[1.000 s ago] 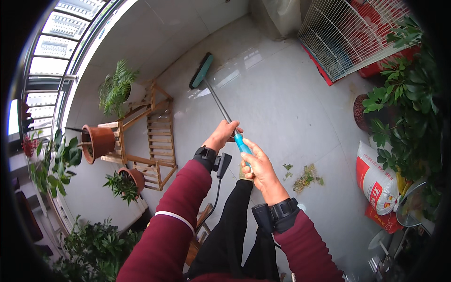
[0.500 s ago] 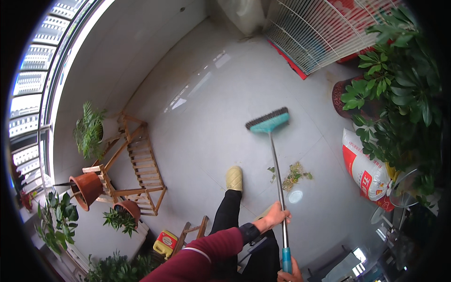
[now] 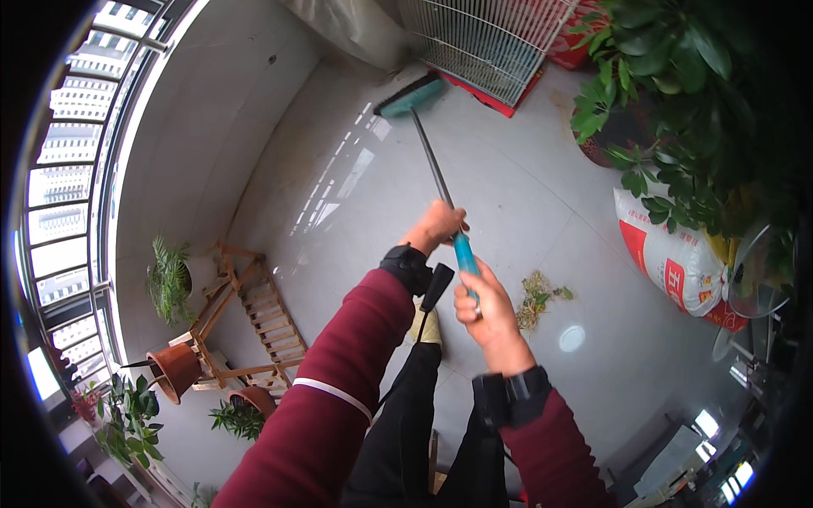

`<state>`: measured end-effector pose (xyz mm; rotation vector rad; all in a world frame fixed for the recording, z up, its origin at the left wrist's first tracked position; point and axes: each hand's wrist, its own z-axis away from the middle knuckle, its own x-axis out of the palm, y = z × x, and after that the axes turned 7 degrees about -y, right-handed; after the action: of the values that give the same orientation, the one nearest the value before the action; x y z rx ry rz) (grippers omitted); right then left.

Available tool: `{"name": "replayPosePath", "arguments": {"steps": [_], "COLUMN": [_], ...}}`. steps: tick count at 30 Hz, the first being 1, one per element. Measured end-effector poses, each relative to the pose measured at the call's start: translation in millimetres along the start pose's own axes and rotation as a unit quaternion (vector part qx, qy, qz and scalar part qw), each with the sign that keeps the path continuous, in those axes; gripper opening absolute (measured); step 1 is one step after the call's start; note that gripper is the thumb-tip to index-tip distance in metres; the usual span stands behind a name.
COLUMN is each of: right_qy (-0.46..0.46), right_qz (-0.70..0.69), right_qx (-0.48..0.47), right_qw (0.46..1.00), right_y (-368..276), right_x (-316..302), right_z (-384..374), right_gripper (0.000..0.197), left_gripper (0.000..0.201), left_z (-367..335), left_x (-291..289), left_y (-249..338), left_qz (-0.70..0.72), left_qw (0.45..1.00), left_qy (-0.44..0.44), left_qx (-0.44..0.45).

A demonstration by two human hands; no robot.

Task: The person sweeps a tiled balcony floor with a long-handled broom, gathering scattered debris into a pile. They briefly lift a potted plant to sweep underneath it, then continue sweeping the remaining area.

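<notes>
Both my hands grip a long-handled broom [image 3: 434,161] with a metal pole, a teal grip and a teal head with dark bristles. My left hand [image 3: 438,224] is closed round the pole just above the teal grip. Lower down, my right hand [image 3: 487,306] wraps round the teal grip near its end. The broom head [image 3: 410,96] rests on the floor far ahead, beside the red base of a white wire cage [image 3: 487,46]. A small heap of dry plant bits [image 3: 535,300] lies on the floor right of my right hand.
At left stands a wooden slatted plant stand [image 3: 269,317] with a terracotta pot [image 3: 176,372]. On the right are a large leafy plant [image 3: 669,110] and a white-and-red sack [image 3: 673,258]. A pale wrapped object [image 3: 360,30] stands by the far wall. My yellow slipper [image 3: 429,325] shows below.
The broom head has moved away from me and leftward, up to the cage and wrapped object. Both hands have reached forward with the handle. The plant heap stays on the floor.
</notes>
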<state>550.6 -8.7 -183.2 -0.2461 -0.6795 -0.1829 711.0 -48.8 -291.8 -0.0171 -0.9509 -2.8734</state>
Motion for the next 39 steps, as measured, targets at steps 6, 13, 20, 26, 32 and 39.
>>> {"name": "replayPosePath", "arguments": {"steps": [6, 13, 20, 26, 32, 39], "right_qy": [0.078, 0.139, 0.158, 0.012, 0.083, 0.119], "right_qz": [-0.040, -0.109, 0.020, -0.061, -0.191, -0.126], "right_qx": [-0.021, 0.099, 0.053, -0.132, -0.065, 0.075], "right_qw": [0.996, 0.979, 0.986, 0.989, 0.976, 0.982], "right_y": [54, 105, 96, 7, 42, 128], "right_x": [-82, -131, -153, -191, -207, -201], "right_z": [135, 314, 345, 199, 243, 418], "right_gripper": [0.056, 0.029, 0.057, 0.037, 0.051, 0.059], "left_gripper": [0.024, 0.045, 0.048, 0.045, 0.035, 0.041], "left_z": [8, 124, 152, 26, 38, 145], "left_x": [133, 287, 311, 291, 325, 372], "left_y": [-83, -174, -148, -75, -89, -179], "left_qz": [-0.032, -0.337, -0.096, -0.170, -0.703, -0.129], "left_qw": [0.995, 0.902, 0.985, 0.969, 0.556, 0.958], "left_qy": [-0.072, -0.266, -0.142, -0.173, -0.364, -0.218], "left_qx": [-0.060, 0.044, -0.034, 0.048, 0.254, -0.134]}}
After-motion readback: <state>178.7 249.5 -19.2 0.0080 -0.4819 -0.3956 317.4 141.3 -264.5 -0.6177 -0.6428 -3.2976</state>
